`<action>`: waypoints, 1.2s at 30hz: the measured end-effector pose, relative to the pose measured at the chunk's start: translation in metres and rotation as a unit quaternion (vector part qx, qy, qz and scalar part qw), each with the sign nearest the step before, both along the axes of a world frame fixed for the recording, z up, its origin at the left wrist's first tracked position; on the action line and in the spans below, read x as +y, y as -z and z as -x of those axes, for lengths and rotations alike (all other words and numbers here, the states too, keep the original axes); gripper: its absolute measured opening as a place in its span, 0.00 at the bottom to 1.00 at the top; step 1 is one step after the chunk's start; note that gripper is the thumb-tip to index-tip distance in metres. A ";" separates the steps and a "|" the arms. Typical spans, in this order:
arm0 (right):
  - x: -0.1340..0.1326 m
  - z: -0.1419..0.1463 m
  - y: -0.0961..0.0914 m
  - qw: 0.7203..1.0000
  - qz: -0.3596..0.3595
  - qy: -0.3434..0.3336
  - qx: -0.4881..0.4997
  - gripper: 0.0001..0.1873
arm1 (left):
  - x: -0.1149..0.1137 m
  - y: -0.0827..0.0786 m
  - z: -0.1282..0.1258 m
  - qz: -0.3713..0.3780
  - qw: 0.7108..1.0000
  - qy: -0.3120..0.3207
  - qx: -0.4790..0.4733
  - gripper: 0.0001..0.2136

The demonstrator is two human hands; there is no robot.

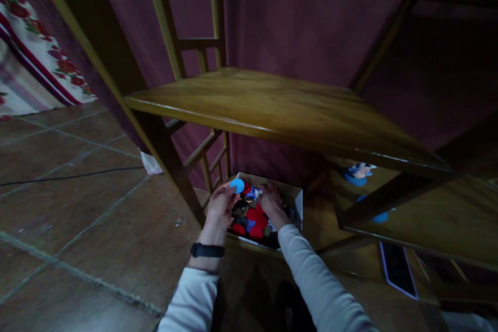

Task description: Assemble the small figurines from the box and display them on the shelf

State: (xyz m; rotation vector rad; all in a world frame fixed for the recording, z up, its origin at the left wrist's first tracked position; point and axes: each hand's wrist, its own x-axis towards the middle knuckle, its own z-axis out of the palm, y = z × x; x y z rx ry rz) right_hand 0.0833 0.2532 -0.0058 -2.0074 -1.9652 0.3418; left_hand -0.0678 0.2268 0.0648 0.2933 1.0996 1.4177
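A white box (pixel 298 198) sits on the lowest shelf and holds several small red, blue and dark toys (pixel 254 218). My left hand (pixel 220 205) is at the box's left edge, fingers pinched on a small round blue piece (pixel 237 185) held just above the toys. My right hand (pixel 271 202) reaches down into the box, fingers curled among the toys; what it grips is hidden. A black band sits on my left wrist.
A wooden shelf board (pixel 280 109) juts out above the box. A blue and white figure (pixel 357 172) stands on the lower shelf to the right, a phone (pixel 397 268) lies lower right. A black cable (pixel 70 176) crosses the tiled floor at left.
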 end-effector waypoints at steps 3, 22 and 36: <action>-0.003 0.003 -0.005 1.000 -0.019 0.011 0.011 0.17 | -0.001 -0.001 0.002 -0.015 0.999 0.015 -0.026 0.07; -0.082 -0.021 -0.055 0.934 -0.140 0.035 0.326 0.14 | -0.043 -0.008 -0.047 -0.062 0.988 0.143 -0.015 0.11; -0.085 -0.019 -0.066 0.941 -0.178 -0.004 0.288 0.12 | -0.042 -0.006 -0.039 -0.057 0.987 0.145 -0.022 0.17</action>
